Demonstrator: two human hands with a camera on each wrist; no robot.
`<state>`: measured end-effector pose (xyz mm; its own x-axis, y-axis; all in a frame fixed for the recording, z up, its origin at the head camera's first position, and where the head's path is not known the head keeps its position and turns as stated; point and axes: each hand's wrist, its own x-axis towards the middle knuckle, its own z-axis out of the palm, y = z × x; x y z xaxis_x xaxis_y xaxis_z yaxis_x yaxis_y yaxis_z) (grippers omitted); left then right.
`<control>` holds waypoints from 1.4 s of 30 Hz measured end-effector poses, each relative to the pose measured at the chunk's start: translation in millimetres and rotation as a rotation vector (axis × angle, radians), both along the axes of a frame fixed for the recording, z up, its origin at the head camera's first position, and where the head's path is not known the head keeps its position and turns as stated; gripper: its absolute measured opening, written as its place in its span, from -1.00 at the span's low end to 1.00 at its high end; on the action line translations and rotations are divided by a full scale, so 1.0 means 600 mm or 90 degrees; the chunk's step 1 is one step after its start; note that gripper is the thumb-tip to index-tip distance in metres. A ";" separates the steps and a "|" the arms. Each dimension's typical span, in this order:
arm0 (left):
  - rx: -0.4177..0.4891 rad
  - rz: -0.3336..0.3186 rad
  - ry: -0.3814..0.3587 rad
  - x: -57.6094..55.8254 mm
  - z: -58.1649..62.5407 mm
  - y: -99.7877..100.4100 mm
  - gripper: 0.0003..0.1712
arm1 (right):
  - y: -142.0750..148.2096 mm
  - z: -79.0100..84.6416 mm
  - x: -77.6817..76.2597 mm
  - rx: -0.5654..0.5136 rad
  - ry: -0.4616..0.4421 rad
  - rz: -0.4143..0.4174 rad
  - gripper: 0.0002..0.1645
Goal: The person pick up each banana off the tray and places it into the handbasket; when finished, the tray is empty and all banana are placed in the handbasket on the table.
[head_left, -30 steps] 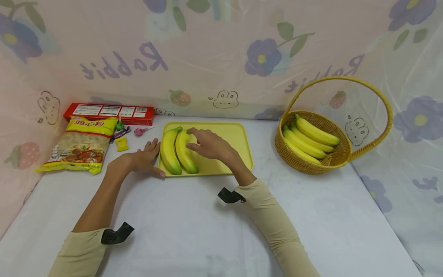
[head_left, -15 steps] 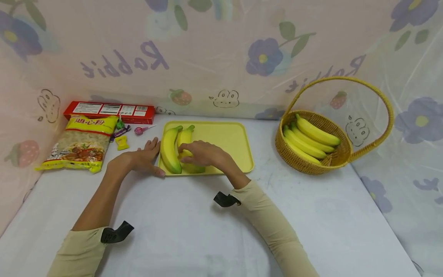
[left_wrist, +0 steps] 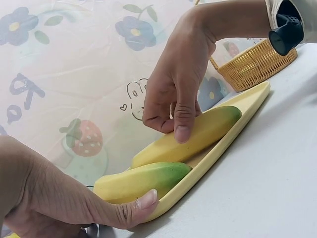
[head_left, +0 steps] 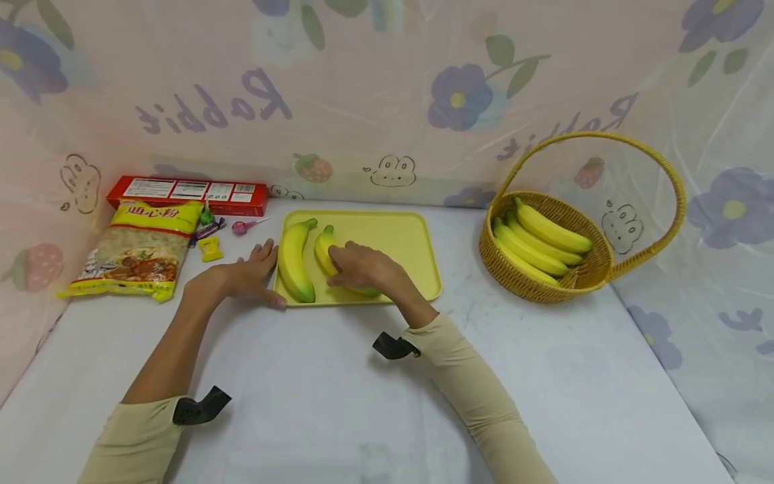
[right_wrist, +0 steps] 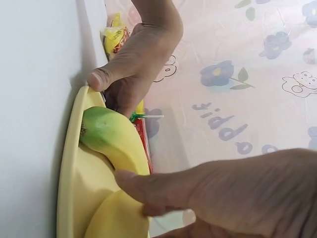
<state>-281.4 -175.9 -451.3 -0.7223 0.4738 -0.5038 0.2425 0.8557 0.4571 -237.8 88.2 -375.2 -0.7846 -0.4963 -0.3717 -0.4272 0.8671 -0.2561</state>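
Note:
A yellow tray lies on the white tabletop with two bananas on it. One banana lies along the tray's left side, its green end toward the near edge. To its right, my right hand grips the second banana from above, thumb on the near side and fingers curled over the far side; the hand covers its middle. My left hand rests at the tray's left edge with its fingers extended. In the left wrist view its thumb touches the tray rim beside the first banana.
At the right stands a wicker basket with a tall handle, holding several bananas. At the back left are a bag of pasta, a red box, a lollipop and small wrapped candies.
My right hand has come down onto the second banana and shifted it right and tilted it, widening the gap from the first one. My left hand has stayed at the tray edge.

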 end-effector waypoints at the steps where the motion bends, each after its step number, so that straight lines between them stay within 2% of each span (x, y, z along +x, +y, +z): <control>1: 0.002 0.001 -0.003 0.001 0.000 0.000 0.90 | -0.001 -0.002 0.000 0.002 0.010 -0.006 -0.69; 7: -0.001 -0.003 -0.005 0.015 0.020 0.005 0.79 | 0.000 -0.003 -0.001 -0.006 0.037 -0.034 -0.83; 10: -0.014 -0.011 -0.004 0.031 0.047 0.016 0.65 | 0.004 0.001 -0.001 -0.027 0.037 -0.045 -0.81; 13: -0.015 -0.013 -0.001 0.029 0.043 0.015 0.70 | 0.009 0.006 0.000 -0.045 0.044 -0.052 -0.76; 17: -0.009 -0.009 0.004 0.005 0.007 0.001 0.88 | 0.015 0.014 0.001 -0.057 0.052 -0.066 -0.72; 19: -0.011 -0.008 0.005 0.006 0.007 0.001 0.85 | 0.019 0.017 0.000 -0.064 0.053 -0.072 -0.73; 22: -0.015 -0.007 0.004 0.014 0.020 0.005 0.75 | 0.025 0.023 -0.001 -0.077 0.052 -0.077 -0.72; 28: -0.010 -0.005 -0.009 0.040 0.061 0.022 0.60 | 0.036 0.029 -0.002 -0.097 0.069 -0.068 -0.63; 34: -0.008 -0.003 -0.010 0.047 0.069 0.024 0.59 | 0.042 0.032 -0.001 -0.114 0.075 -0.050 -0.47; 42: -0.017 -0.009 0.004 0.049 0.071 0.026 0.52 | 0.049 0.041 0.000 -0.095 0.067 -0.030 -0.48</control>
